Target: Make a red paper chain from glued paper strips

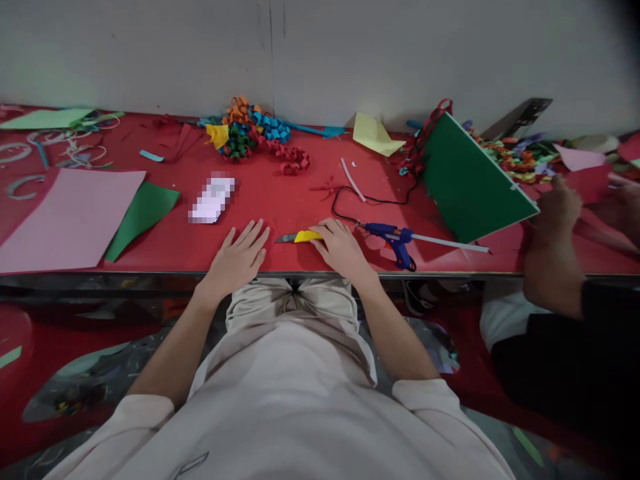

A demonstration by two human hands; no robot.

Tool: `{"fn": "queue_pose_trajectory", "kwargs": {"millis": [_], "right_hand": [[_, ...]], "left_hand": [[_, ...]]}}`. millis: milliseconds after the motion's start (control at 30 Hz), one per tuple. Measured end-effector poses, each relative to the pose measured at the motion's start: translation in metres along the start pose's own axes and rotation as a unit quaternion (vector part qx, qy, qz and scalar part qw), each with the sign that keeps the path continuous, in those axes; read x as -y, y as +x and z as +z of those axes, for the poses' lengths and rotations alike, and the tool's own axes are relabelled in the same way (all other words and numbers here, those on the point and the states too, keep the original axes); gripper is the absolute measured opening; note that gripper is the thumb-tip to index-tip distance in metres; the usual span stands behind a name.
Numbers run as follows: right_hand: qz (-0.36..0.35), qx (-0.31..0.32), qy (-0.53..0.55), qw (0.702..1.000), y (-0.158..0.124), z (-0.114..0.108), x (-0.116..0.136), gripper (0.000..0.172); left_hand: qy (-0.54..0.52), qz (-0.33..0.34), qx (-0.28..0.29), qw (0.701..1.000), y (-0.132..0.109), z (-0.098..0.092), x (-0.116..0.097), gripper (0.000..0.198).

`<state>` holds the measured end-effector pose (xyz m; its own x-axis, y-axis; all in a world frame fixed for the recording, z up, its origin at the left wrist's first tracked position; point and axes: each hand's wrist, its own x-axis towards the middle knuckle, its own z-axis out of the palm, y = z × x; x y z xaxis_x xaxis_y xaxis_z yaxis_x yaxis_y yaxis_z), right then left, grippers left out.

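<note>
My left hand [237, 259] lies flat on the red table [280, 200] near its front edge, fingers spread and nothing held. To its right, my right hand [343, 248] is closed on the handle of a yellow box cutter [307, 236]. The cutter's grey blade points left toward my left hand, lying low over the tabletop. Just right of my right hand rests a blue glue gun [393, 240], a white glue stick [450, 243] running out of its back. Beyond my left hand is a phone [214, 198] with a blurred screen.
Pink [75, 220] and green paper [143, 217] lie at left. Paper chains [255, 133] are heaped at the back, near yellow paper [375, 135]. At right a green board [473, 180] stands tilted, a black cord [380, 200] nearby. A co-worker's arm [553, 247] rests beyond it.
</note>
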<state>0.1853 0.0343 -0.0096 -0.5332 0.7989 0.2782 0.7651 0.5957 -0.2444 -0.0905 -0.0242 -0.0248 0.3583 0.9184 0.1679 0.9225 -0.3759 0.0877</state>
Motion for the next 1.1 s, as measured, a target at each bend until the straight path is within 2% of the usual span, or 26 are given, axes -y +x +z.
{"fn": "queue_pose_trajectory", "kwargs": {"millis": [333,500,700,900,1100], "right_hand": [[-0.011,-0.008,0.007,1.0,0.01,0.004,-0.004,0.035],[-0.038,0.004,0.001,0.999,0.02,0.006,-0.002,0.036],[-0.044,0.005,0.004,0.999,0.018,0.005,-0.003,0.034],[-0.053,0.017,0.0,0.998,0.02,0.005,0.004,0.033],[-0.05,0.019,0.008,0.999,0.025,0.003,-0.002,0.032]], "left_hand": [[-0.016,0.001,-0.014,1.0,0.0,0.001,0.0,0.059],[-0.013,-0.002,-0.019,1.0,-0.001,-0.002,-0.004,0.059],[-0.005,-0.09,-0.07,0.993,-0.009,-0.008,-0.014,0.056],[-0.03,-0.067,-0.065,0.995,-0.014,-0.004,-0.013,0.055],[-0.059,-0.052,-0.067,0.995,-0.015,0.003,-0.009,0.057]]}}
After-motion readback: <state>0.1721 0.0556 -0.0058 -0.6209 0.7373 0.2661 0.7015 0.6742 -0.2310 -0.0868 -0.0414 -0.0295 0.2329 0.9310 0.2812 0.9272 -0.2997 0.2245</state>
